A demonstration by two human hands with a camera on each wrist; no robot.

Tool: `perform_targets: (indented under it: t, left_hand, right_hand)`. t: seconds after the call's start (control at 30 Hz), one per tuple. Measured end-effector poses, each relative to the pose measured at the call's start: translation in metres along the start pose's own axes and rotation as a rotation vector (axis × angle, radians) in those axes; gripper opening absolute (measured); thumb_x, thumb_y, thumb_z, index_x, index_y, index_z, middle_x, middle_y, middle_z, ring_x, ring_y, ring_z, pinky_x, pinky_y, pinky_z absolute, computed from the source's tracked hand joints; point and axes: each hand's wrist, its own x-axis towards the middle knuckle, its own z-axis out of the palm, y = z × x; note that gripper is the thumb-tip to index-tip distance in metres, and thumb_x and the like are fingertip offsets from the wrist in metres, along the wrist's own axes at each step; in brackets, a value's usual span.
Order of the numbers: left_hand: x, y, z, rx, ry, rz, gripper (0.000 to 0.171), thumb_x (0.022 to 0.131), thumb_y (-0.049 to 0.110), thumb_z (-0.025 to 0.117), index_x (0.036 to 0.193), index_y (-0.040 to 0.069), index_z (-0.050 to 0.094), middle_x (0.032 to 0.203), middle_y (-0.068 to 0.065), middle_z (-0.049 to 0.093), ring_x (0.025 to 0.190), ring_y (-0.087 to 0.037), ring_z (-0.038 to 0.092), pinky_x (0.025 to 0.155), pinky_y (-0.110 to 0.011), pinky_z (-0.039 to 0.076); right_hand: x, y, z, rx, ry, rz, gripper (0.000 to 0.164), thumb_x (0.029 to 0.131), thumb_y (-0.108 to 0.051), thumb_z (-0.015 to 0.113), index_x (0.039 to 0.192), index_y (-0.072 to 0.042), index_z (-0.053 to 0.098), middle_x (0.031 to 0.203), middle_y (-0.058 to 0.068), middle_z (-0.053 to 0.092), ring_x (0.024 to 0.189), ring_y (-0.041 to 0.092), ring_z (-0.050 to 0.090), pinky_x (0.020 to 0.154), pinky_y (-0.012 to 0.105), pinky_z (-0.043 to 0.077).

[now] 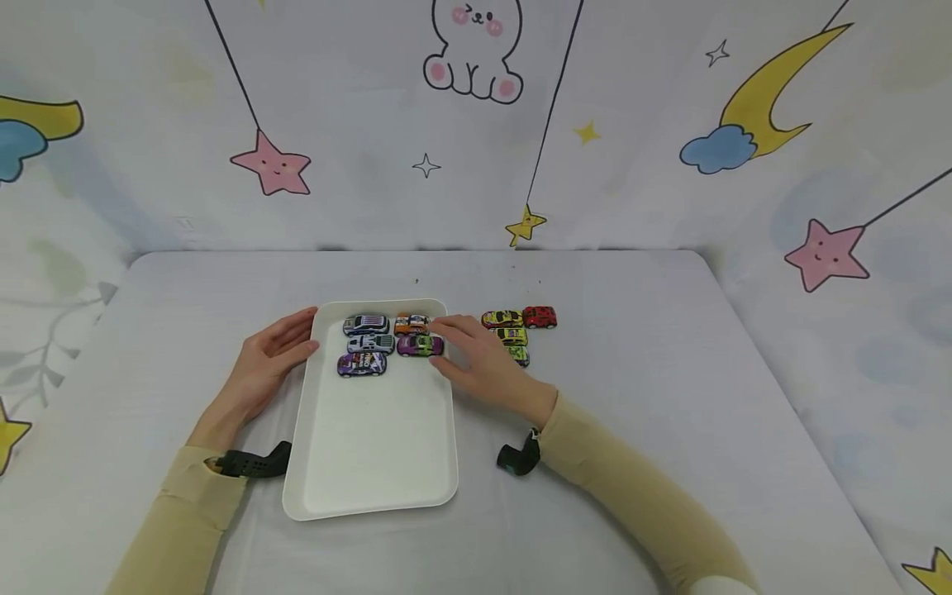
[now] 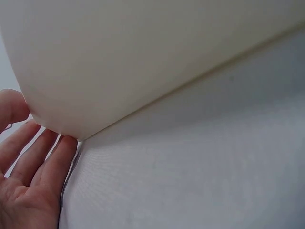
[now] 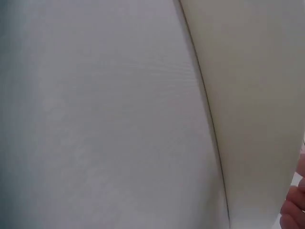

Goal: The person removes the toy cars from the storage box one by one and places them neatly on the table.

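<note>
My left hand (image 1: 266,362) rests against the far left corner of a white tray (image 1: 375,450), thumb near the rim. In the left wrist view its mostly straight fingers (image 2: 56,164) touch the tray's outer wall. Over the tray's right rim reaches my right hand (image 1: 483,364), thumb and forefinger pinching the sides of a purple and green toy car (image 1: 416,345). Just behind that car sits an orange toy car (image 1: 411,324). To their left stand a silver car (image 1: 366,324), a pale blue car (image 1: 370,343) and a purple car (image 1: 361,364).
On the white table (image 1: 632,397), right of the tray, a red toy car (image 1: 540,316) stands beside a yellow and red one (image 1: 502,318). A yellow car (image 1: 511,336) and a green one (image 1: 519,355) lie partly behind my right hand. Patterned cloth (image 1: 357,124) hangs behind.
</note>
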Motion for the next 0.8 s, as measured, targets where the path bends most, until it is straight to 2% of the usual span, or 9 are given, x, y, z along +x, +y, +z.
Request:
perform_targets:
  t: [0.17,0.3,0.53,0.8]
  left_hand:
    - [0.0,-0.001,0.0,0.001,-0.007,0.0,0.058,0.098,0.008,0.065,0.151,0.003,0.042,0.156,-0.016,0.041,0.132,-0.004,0.051,0.099,-0.013,0.049]
    - [0.0,0.0,-0.001,0.012,-0.004,0.002,0.058,0.098,0.008,0.065,0.151,0.003,0.042,0.157,-0.017,0.04,0.134,-0.005,0.05,0.099,-0.013,0.048]
    - [0.0,0.002,-0.002,0.027,0.004,-0.004,0.059,0.097,0.009,0.066,0.151,0.004,0.042,0.157,-0.015,0.041,0.134,-0.005,0.05,0.098,-0.012,0.048]
    - [0.0,0.001,0.0,0.031,0.013,-0.004,0.058,0.097,0.009,0.066,0.15,0.003,0.043,0.156,-0.017,0.042,0.133,-0.005,0.051,0.098,-0.012,0.048]
  right_hand:
    - [0.009,-0.005,0.011,-0.034,-0.074,0.049,0.045,0.095,-0.019,0.071,0.135,-0.003,0.06,0.135,0.012,0.06,0.126,0.026,0.056,0.106,0.039,0.05]
    - [0.014,-0.006,0.016,-0.062,-0.095,0.065,0.04,0.095,-0.018,0.071,0.132,-0.005,0.062,0.132,0.011,0.061,0.123,0.023,0.057,0.106,0.035,0.05]
    - [0.021,-0.007,0.015,-0.134,-0.142,0.06,0.036,0.096,-0.016,0.069,0.13,-0.006,0.064,0.129,0.009,0.062,0.121,0.022,0.059,0.104,0.034,0.051]
    - [0.029,-0.006,0.016,-0.158,-0.197,0.076,0.032,0.095,-0.011,0.068,0.126,-0.005,0.065,0.127,0.01,0.063,0.118,0.024,0.06,0.101,0.035,0.053]
